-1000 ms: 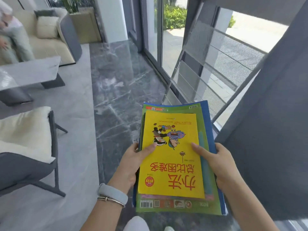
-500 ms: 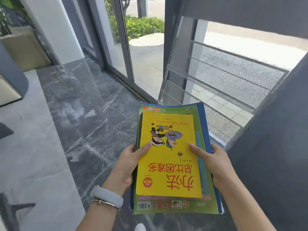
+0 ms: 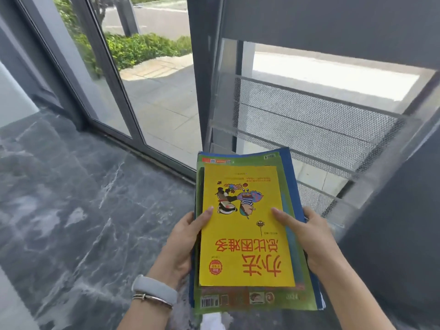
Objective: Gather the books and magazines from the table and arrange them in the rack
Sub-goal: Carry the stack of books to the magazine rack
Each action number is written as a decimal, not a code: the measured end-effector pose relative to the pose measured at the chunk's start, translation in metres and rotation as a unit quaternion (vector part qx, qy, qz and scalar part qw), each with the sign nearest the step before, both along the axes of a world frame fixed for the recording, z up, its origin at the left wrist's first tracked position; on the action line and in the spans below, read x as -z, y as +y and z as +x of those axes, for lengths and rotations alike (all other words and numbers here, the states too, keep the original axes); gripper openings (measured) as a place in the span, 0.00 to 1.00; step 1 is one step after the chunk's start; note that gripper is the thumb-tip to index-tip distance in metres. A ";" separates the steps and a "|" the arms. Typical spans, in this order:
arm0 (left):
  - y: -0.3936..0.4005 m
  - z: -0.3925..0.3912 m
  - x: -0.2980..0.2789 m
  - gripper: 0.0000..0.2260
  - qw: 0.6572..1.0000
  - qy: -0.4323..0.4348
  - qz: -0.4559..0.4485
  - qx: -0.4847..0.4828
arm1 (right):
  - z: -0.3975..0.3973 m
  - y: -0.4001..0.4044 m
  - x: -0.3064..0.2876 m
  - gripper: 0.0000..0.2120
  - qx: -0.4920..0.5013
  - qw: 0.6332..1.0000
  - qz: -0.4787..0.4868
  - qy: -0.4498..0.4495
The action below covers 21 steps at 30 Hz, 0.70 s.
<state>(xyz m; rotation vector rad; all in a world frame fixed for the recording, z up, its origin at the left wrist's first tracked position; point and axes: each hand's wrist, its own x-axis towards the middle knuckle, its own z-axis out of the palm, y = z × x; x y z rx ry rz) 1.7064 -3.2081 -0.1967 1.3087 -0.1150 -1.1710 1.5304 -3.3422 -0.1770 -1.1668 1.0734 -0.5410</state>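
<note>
Books stack [image 3: 250, 234] sits low centre, held flat in both hands, clear of the floor. Everything below is placed relative to that stack.

Far left: dark marbled floor [image 3: 71, 198]; up-left, the glass door frame [image 3: 114, 91] with a hedge [image 3: 142, 46] outside.

Left edge: left hand [image 3: 183, 244] grips the side, thumb pressed on the yellow cover, other fingers hidden underneath. Grey wristband [image 3: 154, 290] and a thin bracelet on that wrist.

Stack itself: yellow book [image 3: 245, 225] on top, title upside down; green book [image 3: 257, 303] under it, barcode at near edge; blue book [image 3: 289, 167] lowest, showing along the right edge.

Right edge: right hand [image 3: 314, 239] clamps the side, thumb flat on the yellow cover, remaining fingers under, not visible.

Up-right, just beyond the far edge: mesh rack [image 3: 309, 125], tiers tilted.
</note>
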 end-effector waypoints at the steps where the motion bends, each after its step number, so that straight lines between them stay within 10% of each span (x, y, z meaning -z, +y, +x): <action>1: -0.012 0.018 -0.001 0.28 1.000 -0.005 0.000 0.008 | 0.015 -0.009 0.000 0.14 0.007 1.000 -0.003 -0.002; 6: -0.062 0.086 -0.009 0.28 0.998 -0.002 -0.017 0.055 | 0.077 -0.042 -0.013 0.33 0.036 0.999 -0.009 -0.004; 21: -0.181 0.225 -0.015 0.25 0.969 0.020 -0.014 0.244 | 0.190 -0.092 -0.023 0.19 0.181 0.980 -0.078 0.004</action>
